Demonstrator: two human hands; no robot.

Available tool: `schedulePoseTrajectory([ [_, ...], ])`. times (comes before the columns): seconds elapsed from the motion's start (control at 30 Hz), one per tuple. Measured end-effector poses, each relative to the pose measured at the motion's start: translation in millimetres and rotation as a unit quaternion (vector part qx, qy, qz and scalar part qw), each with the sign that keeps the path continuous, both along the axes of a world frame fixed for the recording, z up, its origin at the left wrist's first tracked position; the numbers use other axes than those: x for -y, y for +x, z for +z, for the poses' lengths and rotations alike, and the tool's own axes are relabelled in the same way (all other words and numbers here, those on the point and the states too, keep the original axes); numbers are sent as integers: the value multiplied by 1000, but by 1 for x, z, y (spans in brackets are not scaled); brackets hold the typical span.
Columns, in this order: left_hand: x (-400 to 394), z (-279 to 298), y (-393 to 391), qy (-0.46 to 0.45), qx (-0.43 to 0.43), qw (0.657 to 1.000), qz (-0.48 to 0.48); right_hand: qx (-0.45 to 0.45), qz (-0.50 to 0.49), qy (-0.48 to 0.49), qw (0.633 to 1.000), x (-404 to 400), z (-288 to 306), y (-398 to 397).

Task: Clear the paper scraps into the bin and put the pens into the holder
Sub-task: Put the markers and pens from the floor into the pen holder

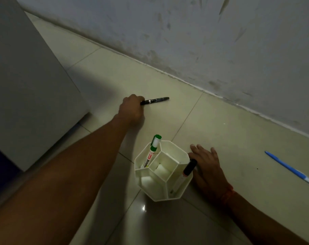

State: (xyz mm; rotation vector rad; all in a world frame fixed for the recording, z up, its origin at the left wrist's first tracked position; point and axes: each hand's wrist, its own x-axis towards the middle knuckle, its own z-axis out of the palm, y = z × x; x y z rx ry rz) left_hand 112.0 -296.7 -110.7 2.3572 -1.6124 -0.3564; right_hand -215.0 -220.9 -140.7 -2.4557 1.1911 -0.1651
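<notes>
Dim head view, looking down at a pale tiled floor (pixel 221 131) that meets a scuffed grey-white wall (pixel 203 41) running diagonally across the far side.

Left hand (pixel 132 110) stretched far out over the floor, knuckles up, fingers curled down onto the left end of a black pen (pixel 155 100) — grip clenched on that end, as far as the dark view shows. Pen lying flat on the tile, pointing right, its far tip free.

Nearer, in the middle: a white pen holder (pixel 163 171), hexagonal, standing on the floor, split into several compartments around a central well. In the far-left compartment a green-capped whiteboard marker (pixel 152 152), leaning, cap poking above the rim. In the right compartment a black-capped marker (pixel 188 168), tilted, cap leaning out over the right rim.

Right hand (pixel 206 167) just right of the holder, palm down, fingers straight and spread over the tile — grip released, grasping nothing. Fingertips near the holder's right wall; touching it or not, cannot tell. A thin red-orange band (pixel 228 193) around the right wrist.

Far to the right, well apart from the holder, a blue pen (pixel 290 167) lying flat on the floor, angled from far-left to near-right, its white tip at the near-right end.

On the left, a large pale grey box-like cabinet (pixel 26 85) standing on the floor, with something dark blue (pixel 1 165) at its near-left edge. No paper scraps or bin to be made out in this view.
</notes>
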Motion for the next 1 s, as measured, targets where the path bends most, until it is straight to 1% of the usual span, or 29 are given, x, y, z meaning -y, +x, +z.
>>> schedulePoseTrajectory([
  [0.1,-6,3,-15,22,62,998,0,3,-4,11,1000,1,5,1],
  [0.17,-11,4,-17,32,57,998,-9,-14,-2,44,999,2,13,4],
  [0.23,-21,9,-15,20,18,1000,10,-21,4,73,997,3,23,5],
  [0.3,-36,27,-14,-13,-57,997,53,-19,2,91,996,3,34,3],
  [0.33,-43,38,-13,-27,-110,990,79,-21,-5,103,994,7,40,6],
  [0.4,-59,63,-11,-53,-239,963,110,-29,-31,144,989,17,58,13],
  [0.43,-70,79,-12,-64,-298,946,113,-18,-55,164,985,20,69,14],
  [0.5,-88,108,-9,-96,-369,919,98,44,-125,184,974,27,90,17],
  [0.57,-106,137,-13,-124,-420,896,66,116,-187,178,959,28,109,13],
  [0.6,-115,152,-16,-122,-443,887,42,132,-199,175,955,24,118,10],
  [0.63,-124,167,-21,-105,-452,886,14,135,-204,177,953,23,127,7],
  [0.67,-130,179,-26,-78,-446,892,-12,138,-206,181,952,23,136,3],
  [0.73,-145,195,-37,-20,-402,914,-48,140,-212,194,947,21,155,-5],
  [0.8,-153,201,-49,17,-366,929,-49,126,-218,212,944,22,169,-16],
  [0.87,-157,202,-60,42,-324,944,-41,90,-209,221,948,18,177,-26],
  [0.93,-160,202,-71,61,-280,957,-40,64,-198,214,954,13,184,-33],
  [1.0,-159,203,-78,70,-258,963,-37,52,-193,205,958,10,189,-38],
])
